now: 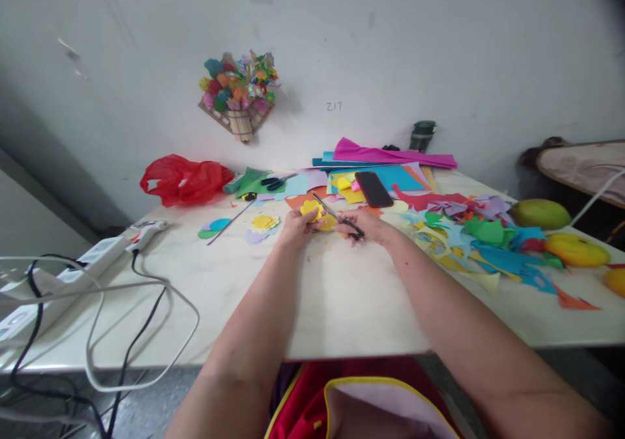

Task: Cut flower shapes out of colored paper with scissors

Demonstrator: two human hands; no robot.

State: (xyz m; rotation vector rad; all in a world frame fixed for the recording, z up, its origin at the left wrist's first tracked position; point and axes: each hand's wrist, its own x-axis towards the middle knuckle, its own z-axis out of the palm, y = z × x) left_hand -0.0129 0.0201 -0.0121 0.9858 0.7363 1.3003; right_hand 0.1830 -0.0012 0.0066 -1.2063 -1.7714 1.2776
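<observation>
My left hand (296, 226) pinches a yellow paper flower (311, 210) with scalloped petals, above the middle of the table. My right hand (364, 224) is closed around the dark handles of a pair of scissors (324, 205). Their blades point up and to the left, close beside the flower. Another bit of yellow paper (327, 222) shows between the two hands; whether it is joined to the flower I cannot tell. To the left of my hands lie cut yellow flowers (264, 222) on pale paper pieces. Tiny yellow scraps are scattered on the tabletop below.
Colourful paper offcuts (488, 230) heap at the right, beside several mangoes (576, 249). A phone (374, 189) rests on paper sheets behind my hands. Second scissors (278, 182), a red plastic bag (185, 180) and a tape measure (249, 197) lie further left. Power strips (92, 263) with loose cables line the left edge.
</observation>
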